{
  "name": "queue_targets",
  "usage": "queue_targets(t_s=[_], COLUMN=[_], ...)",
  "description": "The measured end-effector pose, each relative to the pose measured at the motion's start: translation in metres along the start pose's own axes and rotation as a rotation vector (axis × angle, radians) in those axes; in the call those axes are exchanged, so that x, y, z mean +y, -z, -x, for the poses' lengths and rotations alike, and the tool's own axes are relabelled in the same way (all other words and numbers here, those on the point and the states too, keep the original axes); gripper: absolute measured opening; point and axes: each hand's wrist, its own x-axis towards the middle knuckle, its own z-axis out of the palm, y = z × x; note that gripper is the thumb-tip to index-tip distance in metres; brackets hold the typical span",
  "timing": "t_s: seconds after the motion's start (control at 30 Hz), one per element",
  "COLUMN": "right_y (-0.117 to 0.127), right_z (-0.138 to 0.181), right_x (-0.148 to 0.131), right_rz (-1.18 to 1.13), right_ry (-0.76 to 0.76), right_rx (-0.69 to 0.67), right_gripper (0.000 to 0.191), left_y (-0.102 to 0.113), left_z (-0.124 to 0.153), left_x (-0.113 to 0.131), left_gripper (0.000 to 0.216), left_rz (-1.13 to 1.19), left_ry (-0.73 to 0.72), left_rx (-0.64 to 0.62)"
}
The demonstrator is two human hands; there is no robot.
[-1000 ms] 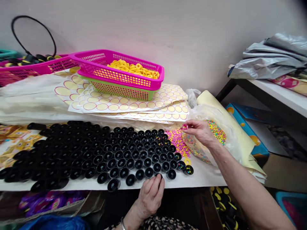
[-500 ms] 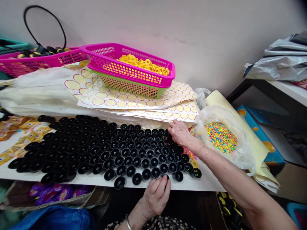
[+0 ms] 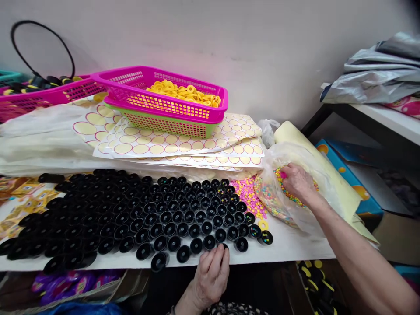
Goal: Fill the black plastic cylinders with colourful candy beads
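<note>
Rows of small black cups [image 3: 194, 230] stand open side up on the white tabletop; a few at the right end have colored candies inside. My left hand [image 3: 211, 273] is at the front edge, its fingers closed on a black cup [image 3: 225, 246] mostly hidden by the fingertips. At the right, my right hand [image 3: 298, 180] reaches into a clear plastic bag [image 3: 323, 183] of tiny multicolored candies [image 3: 288, 196]. Its fingers are curled, with a small pink object [image 3: 283, 174] at the fingertips; its kind is unclear.
Loose pink and yellow pieces [image 3: 251, 197] lie between cups and bag. Behind are sticker sheets [image 3: 170, 149] under a pink basket [image 3: 157, 98] of yellow rings [image 3: 183, 92]. Golden packets [image 3: 29, 197] lie left. A dark shelf [image 3: 367, 116] stands right.
My right hand has moved right from above the far right cups into the candy bag. My left hand stays at the front cup. The view has shifted slightly.
</note>
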Motion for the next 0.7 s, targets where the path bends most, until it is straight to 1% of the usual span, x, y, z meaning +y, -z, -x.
queue_targets(t_s=[0.07, 0.17, 0.23, 0.3, 0.37, 0.43, 0.5, 0.6, 0.63, 0.7], right_y=[-0.006, -0.014, -0.02, -0.025, -0.028, -0.026, -0.018, 0.002, 0.008, 0.018], right_z=[-0.004, -0.01, -0.013, -0.014, -0.012, -0.007, -0.001, 0.009, 0.011, 0.014], right_x=[0.002, 0.001, 0.005, 0.011, 0.017, 0.019, 0.015, -0.002, -0.01, -0.028], right_rz=[-0.004, -0.178, -0.42, -0.751, -1.077, -1.284, -1.372, -1.417, -1.423, -1.409], right_ry=[0.072, 0.117, 0.076, 0.027, -0.009, -0.029, -0.047, -0.043, -0.02, 0.07], right_rx=[-0.102, -0.171, -0.163, -0.126, -0.105, -0.091, -0.047, 0.032, 0.034, -0.019], right_gripper=[0.021, 0.019, 0.017, 0.012, 0.012, 0.014, 0.015, 0.016, 0.017, 0.016], left_y=[0.0, 0.0, 0.001, 0.001, 0.0, -0.001, -0.001, -0.001, 0.0, 0.002], left_z=[-0.001, 0.001, 0.002, 0.003, 0.003, 0.001, -0.001, -0.004, -0.004, -0.004], left_x=[0.0, 0.0, -0.001, -0.002, -0.003, -0.004, -0.005, -0.004, -0.003, -0.002], left_gripper=[0.036, 0.034, 0.034, 0.033, 0.03, 0.027, 0.025, 0.026, 0.027, 0.028], left_rz=[-0.004, -0.008, -0.003, 0.0, 0.006, 0.013, 0.023, 0.035, 0.033, 0.016], left_ry=[-0.004, -0.008, -0.016, -0.033, -0.048, -0.053, -0.048, -0.046, -0.051, -0.055], left_rx=[-0.002, -0.02, -0.03, -0.044, -0.042, -0.027, -0.016, -0.022, -0.026, -0.043])
